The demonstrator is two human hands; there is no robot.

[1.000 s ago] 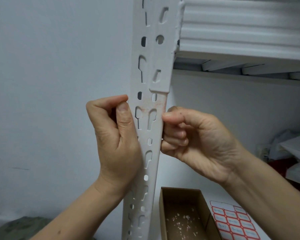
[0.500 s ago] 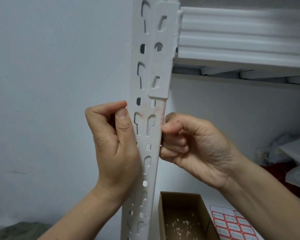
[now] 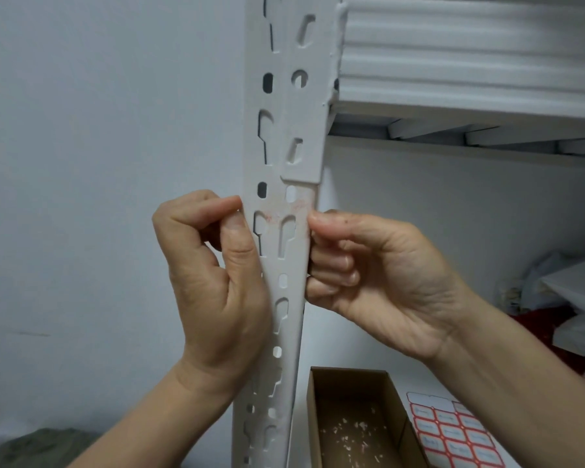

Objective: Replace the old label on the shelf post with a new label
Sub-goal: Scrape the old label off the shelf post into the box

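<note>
Old label [image 3: 299,207] survives only as faint pink smears on the front of the white shelf post [image 3: 286,265], just under the bracket of the shelf [image 3: 470,62]. The stripping step looks nearly done.

The left hand [image 3: 217,282] sits at the post's left edge. Its fingers [image 3: 196,211] are curled into the palm and its thumb lies against the metal, probably to steady the post. The right hand [image 3: 379,282] meets the opposite edge with its fingers folded together and its thumb tip pressed beside the smears, a pose suited to scraping glue. I cannot tell whether either hand pinches a scrap.

Below, an open cardboard box [image 3: 348,383] sits on the surface and holds pale peelings [image 3: 348,430], evidently placed to catch waste. Just to its right lies a sheet of red-bordered new labels [image 3: 453,434], within reach for the next step.
</note>
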